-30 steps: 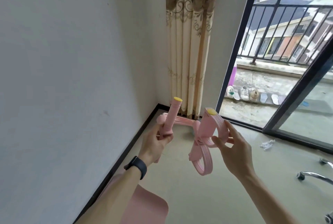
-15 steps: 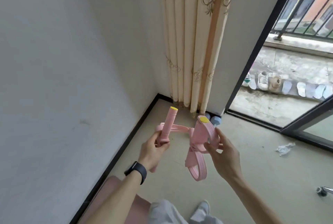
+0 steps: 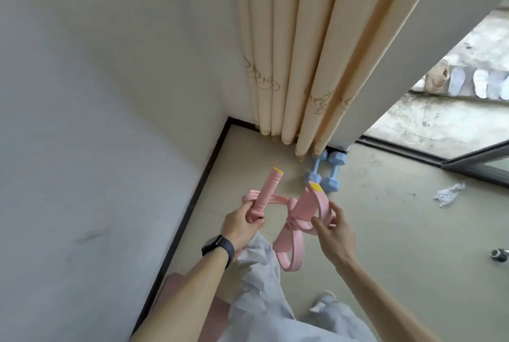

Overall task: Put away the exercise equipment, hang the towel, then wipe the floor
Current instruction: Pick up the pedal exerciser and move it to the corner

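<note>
Pink yellow-capped resistance band (image 3: 298, 213), folded, knotted

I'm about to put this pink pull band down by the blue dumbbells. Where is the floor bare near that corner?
Bare floor lies between the black baseboard and the dumbbells, in front of the curtain hem. A wider bare stretch runs from the dumbbells to the crumpled paper. Crowded: the curtain foot, where both dumbbells lie.

Dumbbells (image 3: 323, 173) on floor (image 3: 385, 231) before curtain (image 3: 297, 66)
</note>
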`<state>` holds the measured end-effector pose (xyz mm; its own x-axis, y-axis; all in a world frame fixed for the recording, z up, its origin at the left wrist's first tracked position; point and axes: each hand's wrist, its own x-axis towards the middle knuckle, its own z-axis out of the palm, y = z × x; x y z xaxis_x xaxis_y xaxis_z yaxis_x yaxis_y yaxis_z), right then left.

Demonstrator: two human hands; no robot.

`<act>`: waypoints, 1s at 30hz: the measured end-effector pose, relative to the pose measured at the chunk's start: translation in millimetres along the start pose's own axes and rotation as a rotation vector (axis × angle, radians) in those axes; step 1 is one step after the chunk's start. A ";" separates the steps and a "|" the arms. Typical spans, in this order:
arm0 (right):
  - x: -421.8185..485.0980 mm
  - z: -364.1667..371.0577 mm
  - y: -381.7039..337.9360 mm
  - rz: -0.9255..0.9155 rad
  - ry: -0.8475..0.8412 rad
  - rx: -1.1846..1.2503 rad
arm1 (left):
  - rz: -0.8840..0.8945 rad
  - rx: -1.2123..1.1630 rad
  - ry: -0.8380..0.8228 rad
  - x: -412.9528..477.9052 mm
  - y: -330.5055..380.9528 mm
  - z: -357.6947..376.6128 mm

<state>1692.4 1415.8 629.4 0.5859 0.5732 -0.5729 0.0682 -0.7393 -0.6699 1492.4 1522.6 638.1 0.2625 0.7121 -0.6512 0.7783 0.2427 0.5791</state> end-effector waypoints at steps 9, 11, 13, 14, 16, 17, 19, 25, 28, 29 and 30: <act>115.6 105.4 4.3 0.311 0.015 -0.049 | -0.017 0.176 -0.202 168.9 -20.8 -25.7; 148.3 126.7 20.7 0.356 -0.016 -0.081 | -0.009 0.211 -0.249 211.1 -32.0 -14.5; 183.4 150.5 41.2 0.398 -0.033 -0.065 | 0.014 0.276 -0.266 257.0 -47.4 1.4; 203.3 164.6 56.2 0.422 -0.049 -0.038 | 0.029 0.329 -0.268 282.0 -58.1 13.9; 238.0 186.2 76.6 0.462 -0.090 0.044 | 0.074 0.453 -0.259 321.7 -71.5 27.9; 261.4 201.7 98.1 0.492 -0.108 0.079 | 0.090 0.502 -0.267 346.7 -85.5 41.7; 304.5 229.5 137.2 0.518 -0.112 0.154 | 0.117 0.574 -0.292 393.8 -114.2 67.4; 411.7 294.3 219.7 0.584 -0.029 0.553 | 0.269 0.740 -0.140 490.2 -170.8 136.5; 451.8 318.0 262.1 0.590 -0.069 0.585 | 0.426 0.709 -0.006 518.7 -212.3 169.7; 462.4 325.9 279.4 0.586 -0.081 0.553 | 0.471 0.726 0.034 531.4 -235.5 184.9; 471.8 333.6 297.9 0.580 -0.089 0.496 | 0.502 0.763 0.053 542.7 -257.0 199.2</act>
<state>1719.7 1583.9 2.0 0.3485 0.1842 -0.9190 -0.6125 -0.6974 -0.3721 1548.3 1715.5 38.1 0.6600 0.6505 -0.3759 0.7506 -0.5914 0.2947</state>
